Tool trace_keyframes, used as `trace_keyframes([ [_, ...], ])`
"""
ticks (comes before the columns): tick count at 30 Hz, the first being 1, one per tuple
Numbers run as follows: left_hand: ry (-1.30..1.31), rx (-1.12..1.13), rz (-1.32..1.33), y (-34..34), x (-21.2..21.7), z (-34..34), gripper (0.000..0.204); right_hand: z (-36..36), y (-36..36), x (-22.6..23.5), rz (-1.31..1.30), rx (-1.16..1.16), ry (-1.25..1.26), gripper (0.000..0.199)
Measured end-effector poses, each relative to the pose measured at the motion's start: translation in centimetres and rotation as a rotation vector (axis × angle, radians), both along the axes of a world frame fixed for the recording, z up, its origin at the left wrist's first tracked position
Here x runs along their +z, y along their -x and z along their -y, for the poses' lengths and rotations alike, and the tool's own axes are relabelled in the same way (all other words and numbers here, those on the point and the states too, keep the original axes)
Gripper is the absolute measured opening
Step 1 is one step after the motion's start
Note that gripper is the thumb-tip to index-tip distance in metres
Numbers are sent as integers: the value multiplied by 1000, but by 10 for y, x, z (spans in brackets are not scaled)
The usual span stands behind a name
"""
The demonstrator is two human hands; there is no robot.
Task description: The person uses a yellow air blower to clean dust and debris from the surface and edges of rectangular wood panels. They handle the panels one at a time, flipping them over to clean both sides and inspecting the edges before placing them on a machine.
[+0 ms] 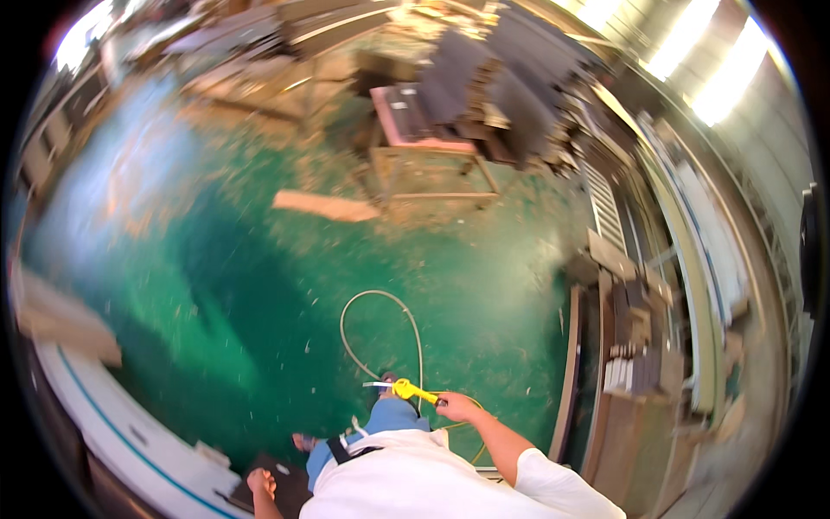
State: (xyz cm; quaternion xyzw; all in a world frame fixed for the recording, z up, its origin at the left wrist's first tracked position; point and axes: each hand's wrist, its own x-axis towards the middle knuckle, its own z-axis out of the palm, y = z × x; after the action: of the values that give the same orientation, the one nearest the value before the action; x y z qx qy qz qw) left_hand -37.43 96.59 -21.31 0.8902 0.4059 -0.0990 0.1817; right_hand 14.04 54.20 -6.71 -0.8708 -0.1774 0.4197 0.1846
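Note:
My right hand (455, 406) is wrapped round the dark grip end of a yellow hand tool (417, 391), held out in front of my thighs. A short pale tip juts from the tool's far end, toward the left. A pale hose (416, 329) makes a wide loop beyond the tool; where it joins is too small to tell. A thin yellow cord or hose (481, 451) curves below my right forearm. Low at the left, my left hand (262, 481) hangs by my side, fingers curled in, with nothing visible in them. A dark flat surface (290, 486) lies beside it.
Long white panels (130, 432) lie at the near left. A loose board (325, 206) is on the green floor (285, 285), among scattered chips. Ahead, a low frame stand (437, 197) stands by stacked dark sheets (519, 95). Racks of long profiles (692, 285) line the right.

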Motion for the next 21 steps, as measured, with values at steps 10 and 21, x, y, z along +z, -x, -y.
trace_keyframes([
  [10, -315, -960, 63, -419, 3, -53, 14, 184, -70, 16, 228, -623, -14, 44],
  [21, -165, -1426, -118, -808, 33, 46, 21, 402, -22, 139, 1112, -1816, -542, 17],
])
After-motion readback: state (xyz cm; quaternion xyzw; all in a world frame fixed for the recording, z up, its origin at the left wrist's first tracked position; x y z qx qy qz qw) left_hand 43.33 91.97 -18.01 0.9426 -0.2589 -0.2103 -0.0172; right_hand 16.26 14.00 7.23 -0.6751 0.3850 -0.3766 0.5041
